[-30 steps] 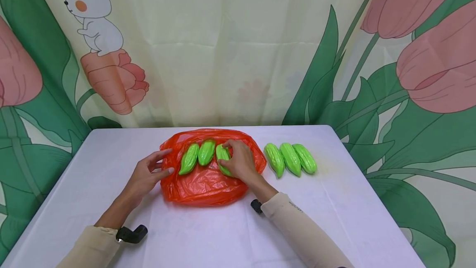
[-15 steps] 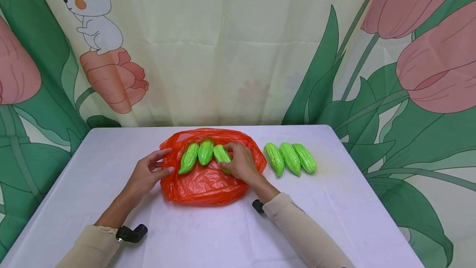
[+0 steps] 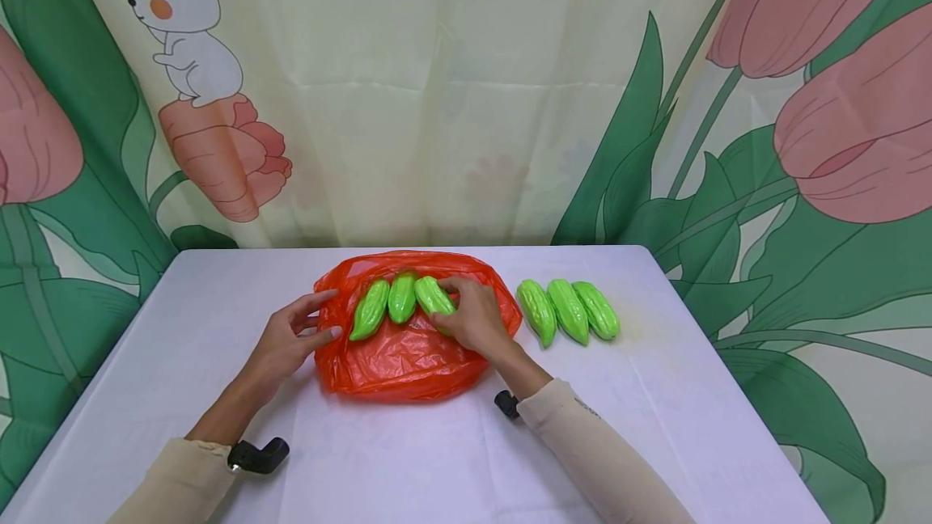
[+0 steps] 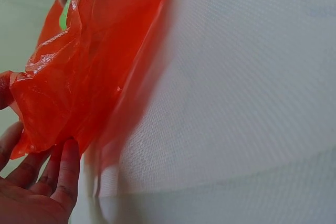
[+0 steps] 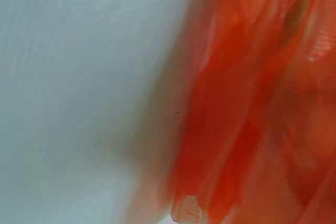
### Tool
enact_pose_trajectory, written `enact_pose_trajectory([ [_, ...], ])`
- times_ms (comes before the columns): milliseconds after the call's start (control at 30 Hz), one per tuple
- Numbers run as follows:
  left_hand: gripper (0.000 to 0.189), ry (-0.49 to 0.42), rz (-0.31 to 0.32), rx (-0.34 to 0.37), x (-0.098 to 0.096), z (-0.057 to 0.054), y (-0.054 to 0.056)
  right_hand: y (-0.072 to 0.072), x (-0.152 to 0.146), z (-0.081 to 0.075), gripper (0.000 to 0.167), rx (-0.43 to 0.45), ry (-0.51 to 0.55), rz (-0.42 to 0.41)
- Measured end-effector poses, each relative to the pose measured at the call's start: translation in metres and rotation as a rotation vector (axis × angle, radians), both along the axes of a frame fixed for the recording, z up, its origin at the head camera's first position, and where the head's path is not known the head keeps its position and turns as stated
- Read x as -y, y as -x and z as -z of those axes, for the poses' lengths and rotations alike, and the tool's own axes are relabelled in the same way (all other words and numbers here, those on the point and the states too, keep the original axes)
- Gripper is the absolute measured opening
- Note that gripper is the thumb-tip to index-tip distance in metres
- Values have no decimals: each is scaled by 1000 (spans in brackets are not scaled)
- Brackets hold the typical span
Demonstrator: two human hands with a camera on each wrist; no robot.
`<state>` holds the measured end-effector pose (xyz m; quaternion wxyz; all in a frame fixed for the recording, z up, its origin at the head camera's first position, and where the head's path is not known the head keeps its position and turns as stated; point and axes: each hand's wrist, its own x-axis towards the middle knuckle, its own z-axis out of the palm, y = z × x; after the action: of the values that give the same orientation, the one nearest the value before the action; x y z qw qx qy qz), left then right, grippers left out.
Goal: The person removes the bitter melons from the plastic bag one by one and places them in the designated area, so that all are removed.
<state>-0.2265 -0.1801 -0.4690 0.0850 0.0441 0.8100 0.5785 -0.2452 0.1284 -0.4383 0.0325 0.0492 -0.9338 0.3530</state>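
An open red plastic bag (image 3: 393,362) lies on the table with three bright green bitter melons in its mouth. The left bitter melon (image 3: 370,312) and the middle bitter melon (image 3: 402,299) lie side by side. My right hand (image 3: 476,318) grips the third bitter melon (image 3: 433,295), whose lower end it partly hides. At the bag's left edge my left hand (image 3: 291,338) touches the plastic with spread, nearly straight fingers. The left wrist view shows those fingers (image 4: 67,174) against the bag (image 4: 89,72). Red plastic (image 5: 226,108) hides the right hand's grip in the right wrist view.
Three more bitter melons (image 3: 568,311) lie in a row on the white-covered table (image 3: 393,459), just right of the bag. A printed curtain (image 3: 364,103) with tulips and a rabbit hangs behind the table.
My right hand has shifted the third bitter melon slightly left and away from me, up beside the middle one. The left hand and the bag look unmoved.
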Motion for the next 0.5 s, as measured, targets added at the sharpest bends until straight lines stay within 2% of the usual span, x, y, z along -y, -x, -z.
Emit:
enact_pose_trajectory([
  [500,69,-2,-2,-2,1,-1,-2,-11,-6,-18,59,-47,122,34],
])
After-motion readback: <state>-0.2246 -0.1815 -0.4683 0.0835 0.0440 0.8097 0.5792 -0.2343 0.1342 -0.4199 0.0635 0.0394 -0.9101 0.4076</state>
